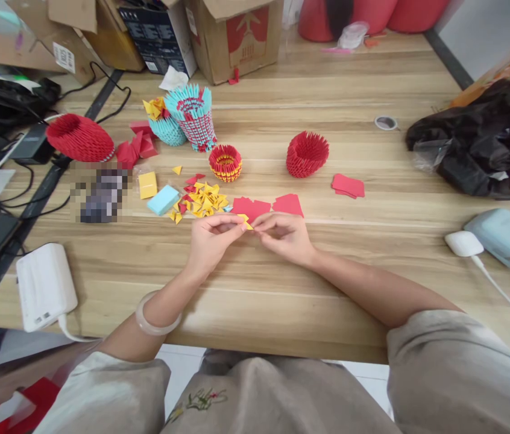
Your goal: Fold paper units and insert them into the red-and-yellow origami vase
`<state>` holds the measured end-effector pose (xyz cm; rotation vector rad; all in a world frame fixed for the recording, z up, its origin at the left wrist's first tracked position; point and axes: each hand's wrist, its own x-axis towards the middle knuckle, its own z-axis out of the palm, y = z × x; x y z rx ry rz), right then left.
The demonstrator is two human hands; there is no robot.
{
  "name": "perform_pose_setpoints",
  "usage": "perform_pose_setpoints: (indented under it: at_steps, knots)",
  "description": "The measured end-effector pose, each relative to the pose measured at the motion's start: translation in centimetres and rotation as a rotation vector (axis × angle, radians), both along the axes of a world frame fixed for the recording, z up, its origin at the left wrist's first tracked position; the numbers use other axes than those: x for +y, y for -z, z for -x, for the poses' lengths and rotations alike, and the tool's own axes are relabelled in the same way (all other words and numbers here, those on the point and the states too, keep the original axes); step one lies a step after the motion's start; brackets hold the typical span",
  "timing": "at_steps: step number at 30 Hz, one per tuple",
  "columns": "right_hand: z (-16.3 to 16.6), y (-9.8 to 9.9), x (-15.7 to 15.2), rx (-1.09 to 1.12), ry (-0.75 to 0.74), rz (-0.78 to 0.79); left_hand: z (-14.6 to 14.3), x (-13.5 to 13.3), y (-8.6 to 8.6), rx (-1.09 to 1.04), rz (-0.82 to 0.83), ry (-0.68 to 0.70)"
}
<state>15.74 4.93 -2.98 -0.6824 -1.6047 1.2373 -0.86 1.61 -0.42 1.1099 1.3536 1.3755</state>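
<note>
My left hand [210, 242] pinches a small folded yellow paper piece [248, 223] between thumb and fingertips. From the other side, the bent fingers of my right hand [287, 236] close on the right end of the same piece. Red paper slips [251, 208] lie flat just beyond my hands. Left of them is a heap of folded yellow paper triangles [207, 199], a few red ones mixed in. A blue paper stack [163, 199] and a yellow paper stack [147, 185] rest beside the heap.
Behind stand a red-and-yellow folded-paper bowl [225, 164], a red paper vase [307, 155] and a tall blue-and-red one [196, 120]. Cardboard boxes [241, 45] line the back. A white power bank [47, 286] lies left; a black plastic bag [485, 138] sits right.
</note>
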Motion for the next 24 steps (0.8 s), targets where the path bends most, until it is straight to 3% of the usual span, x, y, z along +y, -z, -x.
perform_pose_setpoints:
  at_steps: [3, 6, 12, 20, 24]
  knots:
    - [0.28, -0.12, 0.19, 0.091, -0.057, 0.314, -0.02, 0.02, 0.08, 0.007, -0.027, -0.005]
    - [0.47, -0.34, 0.30, 0.058, -0.108, 0.430, -0.14, -0.07, -0.03, 0.028, -0.046, -0.002]
    - [0.60, -0.70, 0.23, 0.076, -0.151, 0.470, -0.24, -0.11, -0.06, 0.089, -0.104, 0.020]
    - [0.74, -0.63, 0.16, 0.104, -0.086, 0.482, -0.01, -0.14, -0.02, 0.169, -0.161, 0.086]
    - [0.62, -0.42, 0.12, 0.004, -0.057, 0.434, 0.13, -0.06, -0.66, 0.078, -0.082, 0.106]
